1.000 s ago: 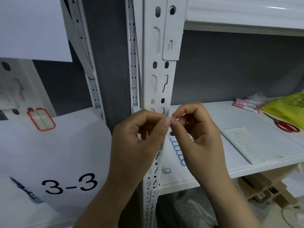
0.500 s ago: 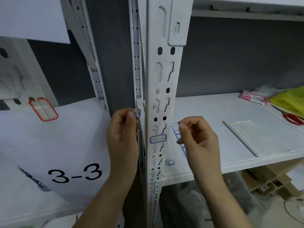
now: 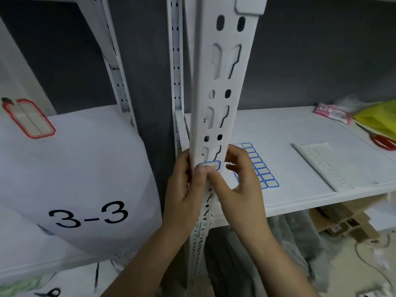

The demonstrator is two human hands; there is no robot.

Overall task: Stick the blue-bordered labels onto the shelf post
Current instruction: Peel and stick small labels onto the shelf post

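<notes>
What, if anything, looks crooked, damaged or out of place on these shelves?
Nothing stands out. The blue-bordered white label sits roughly square across the white perforated metal shelf post, lower edge under the thumbs of the left hand and right hand. The red-handled scissors lie flat on the white shelf board.

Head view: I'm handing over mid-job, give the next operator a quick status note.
Left hand: grips the shelf post from its left edge, thumb on the blue-bordered label.
Right hand: fingers curled at the post's right edge, thumb pressing the label's lower edge.
Label sheet: flat on the shelf behind the post, many labels unpeeled.
Done: one label on the post front.
Left: press it flat, then stick the rest.
</notes>
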